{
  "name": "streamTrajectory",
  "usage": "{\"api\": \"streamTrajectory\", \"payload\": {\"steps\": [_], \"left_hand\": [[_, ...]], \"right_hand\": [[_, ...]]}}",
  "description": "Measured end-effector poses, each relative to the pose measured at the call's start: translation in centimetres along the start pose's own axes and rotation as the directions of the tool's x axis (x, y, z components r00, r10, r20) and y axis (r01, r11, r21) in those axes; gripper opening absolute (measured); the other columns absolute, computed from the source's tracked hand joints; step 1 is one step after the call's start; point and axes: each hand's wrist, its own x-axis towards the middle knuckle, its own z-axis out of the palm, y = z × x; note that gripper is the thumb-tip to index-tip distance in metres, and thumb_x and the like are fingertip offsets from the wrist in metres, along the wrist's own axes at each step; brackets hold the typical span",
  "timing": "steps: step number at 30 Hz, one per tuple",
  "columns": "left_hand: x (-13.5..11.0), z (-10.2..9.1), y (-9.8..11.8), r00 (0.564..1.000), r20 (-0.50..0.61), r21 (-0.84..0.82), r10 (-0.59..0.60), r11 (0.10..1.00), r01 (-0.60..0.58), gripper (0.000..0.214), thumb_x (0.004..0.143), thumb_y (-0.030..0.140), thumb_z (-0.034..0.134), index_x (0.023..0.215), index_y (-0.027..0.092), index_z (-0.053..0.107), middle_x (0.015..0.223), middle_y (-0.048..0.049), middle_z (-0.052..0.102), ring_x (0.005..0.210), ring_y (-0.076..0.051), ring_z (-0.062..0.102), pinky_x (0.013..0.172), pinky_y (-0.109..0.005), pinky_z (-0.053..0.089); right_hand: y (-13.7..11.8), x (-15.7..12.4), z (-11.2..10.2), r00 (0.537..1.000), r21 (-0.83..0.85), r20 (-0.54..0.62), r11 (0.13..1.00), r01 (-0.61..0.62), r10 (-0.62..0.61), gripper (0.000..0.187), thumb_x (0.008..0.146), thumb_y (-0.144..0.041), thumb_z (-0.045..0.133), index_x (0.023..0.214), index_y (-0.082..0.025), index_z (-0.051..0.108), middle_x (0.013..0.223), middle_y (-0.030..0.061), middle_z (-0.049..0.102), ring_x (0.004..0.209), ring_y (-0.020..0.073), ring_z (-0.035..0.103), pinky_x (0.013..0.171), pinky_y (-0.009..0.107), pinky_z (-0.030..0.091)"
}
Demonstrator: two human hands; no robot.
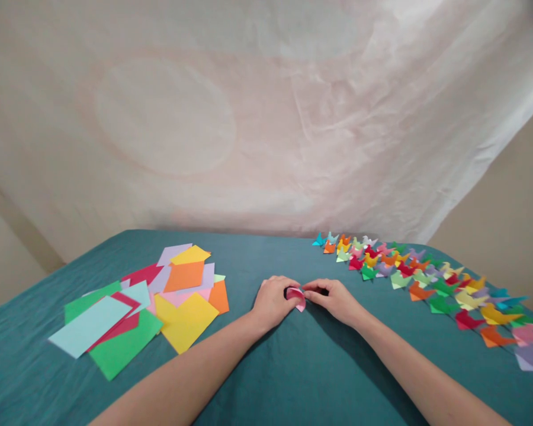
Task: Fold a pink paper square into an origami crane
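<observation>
A small piece of pink origami paper (299,300), partly folded and curved, is held just over the middle of the table. My left hand (274,300) pinches it from the left, thumb in front and fingers behind. From the right, my right hand (333,299) grips its edge between thumb and forefinger. The fingers cover much of the paper, so its exact fold is hard to make out.
Loose sheets of coloured paper, among them a yellow sheet (189,319) and a green sheet (127,343), overlap at the left. Rows of folded paper birds (400,279) stand at the right. A teal cloth (266,378) covers the table; a pale curtain (266,118) hangs behind.
</observation>
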Motion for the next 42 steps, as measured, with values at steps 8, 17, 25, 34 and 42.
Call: {"api": "streamTrajectory", "payload": {"steps": [8,17,25,34,42], "left_hand": [[0.0,0.0,0.0,1.000,-0.004,0.002,0.019,1.000,-0.019,0.025,0.073,0.029,0.061,0.098,0.024,0.066,0.097,-0.0006,0.067,0.093,-0.021,0.056,0.082,-0.032,0.041],[-0.2,-0.4,0.8,1.000,0.020,-0.002,-0.005,1.000,0.006,0.034,0.075,0.025,0.054,0.108,0.021,0.061,0.109,-0.0030,0.064,0.100,-0.023,0.056,0.088,-0.036,0.041],[0.0,-0.3,0.5,1.000,0.001,-0.068,-0.029,0.997,0.029,0.030,0.078,0.033,0.054,0.105,0.022,0.062,0.104,-0.0017,0.066,0.097,-0.021,0.058,0.088,-0.032,0.042],[0.2,-0.8,0.3,0.999,0.054,-0.133,-0.002,0.991,0.009,0.023,0.081,0.030,0.053,0.096,0.023,0.068,0.095,-0.0002,0.069,0.091,-0.019,0.060,0.082,-0.027,0.044],[0.2,-0.8,0.6,0.999,0.047,-0.177,0.006,0.984,0.003,0.024,0.081,0.028,0.052,0.096,0.022,0.069,0.095,-0.0006,0.069,0.089,-0.017,0.061,0.082,-0.024,0.044]], "right_hand": [[-0.3,0.0,0.9,0.997,-0.152,-0.075,0.988,-0.013,0.001,0.028,0.076,-0.044,0.059,0.088,-0.021,0.070,0.077,0.0027,0.069,0.071,0.0182,0.059,0.068,0.030,0.044],[-0.9,-0.2,1.2,0.993,-0.211,-0.119,0.977,-0.006,-0.019,0.027,0.076,-0.045,0.058,0.086,-0.023,0.071,0.077,0.0021,0.070,0.070,0.0178,0.059,0.068,0.030,0.043],[-0.4,-0.1,1.3,0.990,-0.225,-0.136,0.974,-0.004,-0.027,0.021,0.075,-0.038,0.060,0.086,-0.024,0.071,0.076,0.0010,0.069,0.072,0.0177,0.058,0.069,0.029,0.041],[-0.6,-0.2,1.2,0.990,-0.223,-0.138,0.975,0.001,-0.032,0.024,0.077,-0.043,0.059,0.086,-0.025,0.071,0.076,0.0016,0.069,0.072,0.0175,0.058,0.068,0.029,0.041],[-0.5,-0.2,1.3,0.989,-0.220,-0.146,0.975,0.004,-0.037,0.021,0.076,-0.042,0.061,0.082,-0.025,0.071,0.076,0.0009,0.068,0.071,0.0173,0.057,0.068,0.028,0.040]]}}
